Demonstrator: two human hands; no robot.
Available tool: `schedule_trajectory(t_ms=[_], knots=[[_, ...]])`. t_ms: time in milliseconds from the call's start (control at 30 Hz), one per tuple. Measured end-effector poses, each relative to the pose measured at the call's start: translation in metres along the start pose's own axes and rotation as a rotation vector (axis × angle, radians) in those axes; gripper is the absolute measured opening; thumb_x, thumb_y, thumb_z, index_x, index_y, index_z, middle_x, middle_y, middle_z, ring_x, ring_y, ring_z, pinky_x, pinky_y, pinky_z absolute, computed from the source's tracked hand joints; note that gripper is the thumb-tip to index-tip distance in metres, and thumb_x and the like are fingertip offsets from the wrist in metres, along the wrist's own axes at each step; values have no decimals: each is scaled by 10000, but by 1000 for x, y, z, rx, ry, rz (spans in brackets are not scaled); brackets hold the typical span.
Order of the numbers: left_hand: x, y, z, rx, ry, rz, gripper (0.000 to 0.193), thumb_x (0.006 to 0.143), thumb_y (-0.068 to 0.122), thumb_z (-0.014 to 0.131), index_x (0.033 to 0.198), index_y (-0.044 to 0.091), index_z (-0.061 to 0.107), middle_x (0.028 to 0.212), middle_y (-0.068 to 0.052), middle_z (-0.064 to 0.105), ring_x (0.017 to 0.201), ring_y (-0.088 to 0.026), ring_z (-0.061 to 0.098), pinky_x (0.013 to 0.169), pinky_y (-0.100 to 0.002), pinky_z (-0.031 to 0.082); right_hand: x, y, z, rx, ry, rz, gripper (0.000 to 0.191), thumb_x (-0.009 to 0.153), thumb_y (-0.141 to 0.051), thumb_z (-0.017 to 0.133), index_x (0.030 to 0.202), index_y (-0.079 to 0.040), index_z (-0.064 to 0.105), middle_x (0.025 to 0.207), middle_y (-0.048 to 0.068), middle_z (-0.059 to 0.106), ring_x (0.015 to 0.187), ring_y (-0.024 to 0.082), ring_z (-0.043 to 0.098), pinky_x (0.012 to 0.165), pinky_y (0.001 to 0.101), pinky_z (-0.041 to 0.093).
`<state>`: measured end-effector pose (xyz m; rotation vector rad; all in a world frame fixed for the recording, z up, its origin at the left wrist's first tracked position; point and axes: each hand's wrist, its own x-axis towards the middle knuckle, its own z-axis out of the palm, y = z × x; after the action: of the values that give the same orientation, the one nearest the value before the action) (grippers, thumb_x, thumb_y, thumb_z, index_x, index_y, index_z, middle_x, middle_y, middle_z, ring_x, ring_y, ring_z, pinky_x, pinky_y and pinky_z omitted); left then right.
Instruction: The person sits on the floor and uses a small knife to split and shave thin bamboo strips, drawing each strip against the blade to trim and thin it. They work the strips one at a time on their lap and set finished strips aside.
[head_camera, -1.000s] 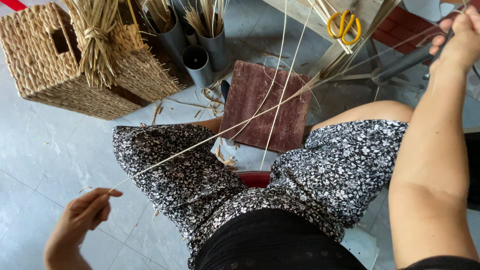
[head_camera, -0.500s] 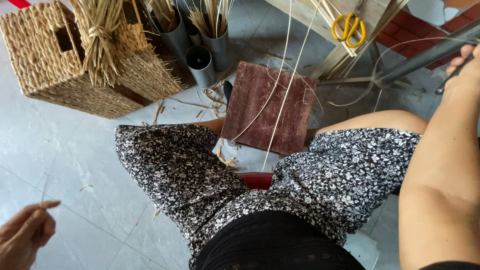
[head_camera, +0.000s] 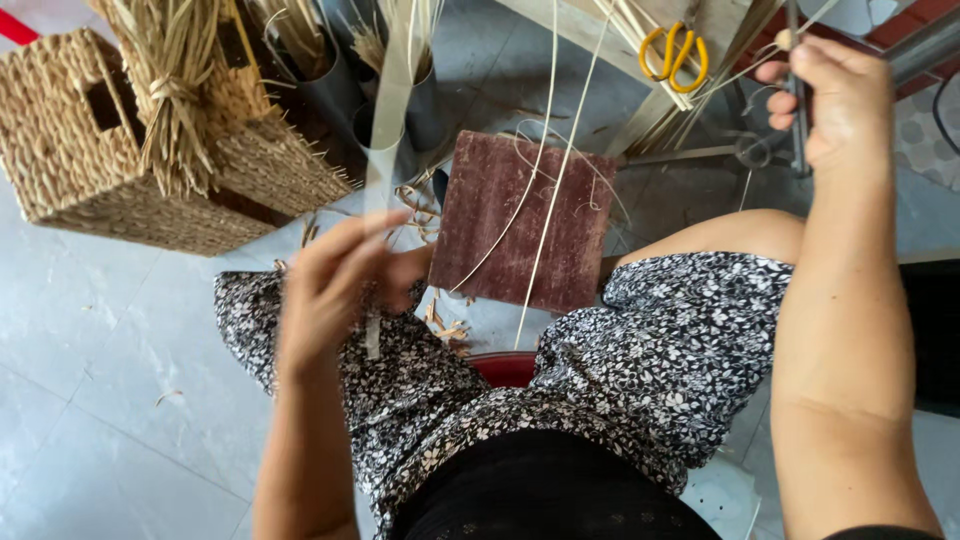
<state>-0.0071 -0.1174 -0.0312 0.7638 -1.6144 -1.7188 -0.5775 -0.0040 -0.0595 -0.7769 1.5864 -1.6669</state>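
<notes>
Two hands at work: your left hand (head_camera: 335, 285), left of the brown board (head_camera: 525, 225), pinches a flat pale strip (head_camera: 388, 110); your right hand (head_camera: 835, 100), beyond it, grips a metal rod (head_camera: 797, 120); thin strands (head_camera: 545, 200) cross the board loose, weaving seemingly barely begun

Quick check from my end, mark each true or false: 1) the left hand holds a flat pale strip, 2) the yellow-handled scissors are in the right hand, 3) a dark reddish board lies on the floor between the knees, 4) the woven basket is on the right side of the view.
1) True: the left hand pinches a flat pale strip, blurred.
2) False: the yellow-handled scissors lie on the pale bench top; the right hand grips a thin dark rod.
3) True: the dark reddish board lies there, thin fibres across it.
4) False: the woven basket sits at upper left.
</notes>
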Motion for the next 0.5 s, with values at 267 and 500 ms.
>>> schedule_trajectory(t_ms=[267,500], knots=[[126,-96,100,-131,-47,-131,308,1090,160,505,1353,67,635,855,-50,727,571,-95,639,518,-224,481,-19,-7,41,-10,-31,13,253,1121,-133,622,1334,-10,681,971,114,711,626,93,582,524,222,480],[146,-162,119,323,133,-226,267,1008,202,604,1220,101,731,833,-46,756,620,-112,710,575,-286,570,-27,-20,62,-75,-54,10,283,1106,-128,598,1349,-2,672,960,108,710,594,83,553,498,213,444]])
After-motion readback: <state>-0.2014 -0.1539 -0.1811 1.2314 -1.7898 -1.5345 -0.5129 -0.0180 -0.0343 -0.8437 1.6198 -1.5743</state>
